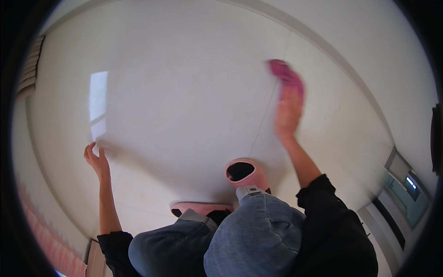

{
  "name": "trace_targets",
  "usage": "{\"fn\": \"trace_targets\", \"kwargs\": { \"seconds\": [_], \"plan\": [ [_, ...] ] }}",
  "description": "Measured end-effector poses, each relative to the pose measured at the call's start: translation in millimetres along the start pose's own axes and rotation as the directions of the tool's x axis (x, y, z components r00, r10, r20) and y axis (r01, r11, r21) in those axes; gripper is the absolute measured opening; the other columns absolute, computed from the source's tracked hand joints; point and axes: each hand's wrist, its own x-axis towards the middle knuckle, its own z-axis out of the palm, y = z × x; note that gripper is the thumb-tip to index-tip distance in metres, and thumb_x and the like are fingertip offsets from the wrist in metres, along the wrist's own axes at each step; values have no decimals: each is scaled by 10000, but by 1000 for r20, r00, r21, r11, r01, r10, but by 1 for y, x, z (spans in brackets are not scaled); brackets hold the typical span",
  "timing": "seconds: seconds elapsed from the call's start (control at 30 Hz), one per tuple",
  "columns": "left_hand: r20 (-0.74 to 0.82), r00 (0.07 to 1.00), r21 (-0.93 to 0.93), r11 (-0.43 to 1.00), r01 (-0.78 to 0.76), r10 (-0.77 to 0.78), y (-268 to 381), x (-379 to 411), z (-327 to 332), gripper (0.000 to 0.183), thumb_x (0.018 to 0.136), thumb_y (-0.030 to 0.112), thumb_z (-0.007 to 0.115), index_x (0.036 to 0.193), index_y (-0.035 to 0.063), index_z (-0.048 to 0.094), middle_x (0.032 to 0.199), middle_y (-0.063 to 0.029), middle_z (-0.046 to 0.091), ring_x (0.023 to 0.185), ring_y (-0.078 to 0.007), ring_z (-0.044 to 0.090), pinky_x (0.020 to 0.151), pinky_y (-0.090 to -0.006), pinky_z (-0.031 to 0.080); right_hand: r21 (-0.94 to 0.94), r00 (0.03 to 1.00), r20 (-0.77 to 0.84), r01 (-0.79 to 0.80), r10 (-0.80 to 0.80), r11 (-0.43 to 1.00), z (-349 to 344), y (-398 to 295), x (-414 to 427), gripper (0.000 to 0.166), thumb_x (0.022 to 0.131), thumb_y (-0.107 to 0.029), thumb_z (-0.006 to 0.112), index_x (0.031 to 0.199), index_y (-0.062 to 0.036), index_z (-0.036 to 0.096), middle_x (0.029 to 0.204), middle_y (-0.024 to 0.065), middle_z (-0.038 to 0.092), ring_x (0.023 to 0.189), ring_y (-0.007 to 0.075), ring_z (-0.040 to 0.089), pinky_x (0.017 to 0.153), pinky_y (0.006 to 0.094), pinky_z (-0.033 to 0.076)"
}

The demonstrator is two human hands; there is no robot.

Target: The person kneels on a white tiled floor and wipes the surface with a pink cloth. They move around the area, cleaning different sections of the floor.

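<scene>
My right hand (289, 112) lies over a dark pink cloth (292, 78) on the pale, glossy floor (187, 86). The fingers are on the cloth, and both are blurred by motion. Whether the fingers grip it or press flat on it is hard to make out. On the left, my left hand (98, 159) is held with bent fingers apart and nothing in it, its shadow falling on the floor to its right. Pink slippers (254, 175) are on my feet, below and between the hands, with my knees in blue jeans bent behind them.
White walls with a grey baseboard (332, 52) curve around the floor. A ribbed grey-brown item (31, 69) is at the far left edge, pink fabric (55, 242) at the lower left. An appliance or furniture piece with a lit display (412, 183) stands at the right. A thin floor joint runs near my right hand.
</scene>
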Motion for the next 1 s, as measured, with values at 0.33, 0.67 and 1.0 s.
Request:
{"fn": "trace_targets", "kwargs": {
  "seconds": [0.33, 0.67, 1.0],
  "plan": [
    [57, 980, -43, 982, -186, 189, 112, -49, 6, 305, 890, 29, 549, 1189, 88, 567, 1425, -105, 342, 1329, -314, 299, 1062, -457, 306, 534, 999, -41, 50, -34, 844, -6, -10, -6, 453, 918, -80, 413, 1364, -29, 466, 1416, 178, 443, 1344, 313, 380, 1135, 440, 225],
    [-20, 994, -392, 915, 94, -111, 113, -106, 26, 301, 856, -55, 521, 1149, 4, 562, 1227, -101, 519, 1174, -235, 487, 980, -337, 405, 492, 442, 119, 752, -889, 439, 65, -336, -43, 481, 875, -174, 456, 1342, -64, 493, 1430, 64, 449, 1381, 228, 310, 1168, 480, 109],
    [-9, 933, -260, 902, 346, -360, 18, -212, -78, 253, 882, -72, 504, 1086, 46, 596, 1181, -71, 558, 1100, -182, 554, 849, -293, 475, 111, 806, 123, 569, -579, 815, 40, -177, 101, 501, 929, -230, 442, 1419, -136, 397, 1465, 131, 386, 1330, 318, 377, 1069, 569, 261]
  ]
}}
